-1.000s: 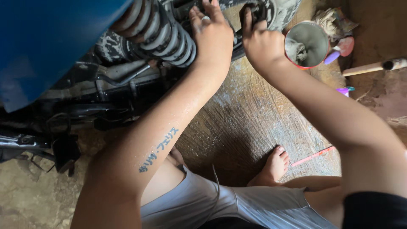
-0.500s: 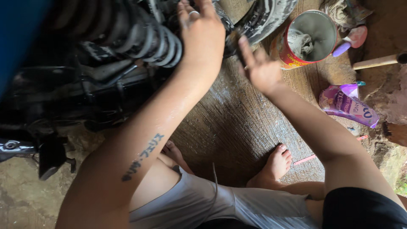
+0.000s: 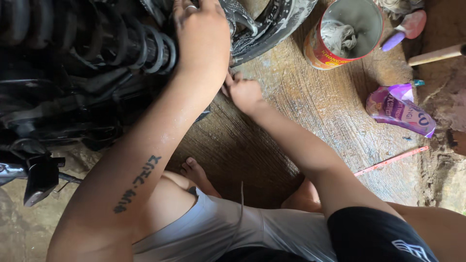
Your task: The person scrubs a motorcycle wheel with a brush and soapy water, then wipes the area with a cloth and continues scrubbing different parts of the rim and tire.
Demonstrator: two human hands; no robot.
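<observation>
My left hand (image 3: 201, 36), with a ring on one finger, lies on the dark motorcycle frame beside the coil spring (image 3: 141, 46). Its fingertips run off the top edge of the view. My right hand (image 3: 245, 92) is low over the wet wooden floor (image 3: 301, 111), just under my left wrist, and its curled fingers are partly hidden behind that forearm. The soapy black tyre (image 3: 272, 24) curves just above it. Whether either hand holds anything does not show.
A red tin can (image 3: 315, 56) with a grey rag (image 3: 340, 39) inside stands at the upper right. Next to it lie a pink-and-purple brush (image 3: 405, 29), a wooden handle (image 3: 434, 54), a purple packet (image 3: 398, 109) and a thin red stick (image 3: 391, 161). My bare foot (image 3: 196, 174) rests on the floor.
My right hand has come down from the wheel to the floor beneath my left wrist. The view has shifted, so the can and packet now sit further left.
</observation>
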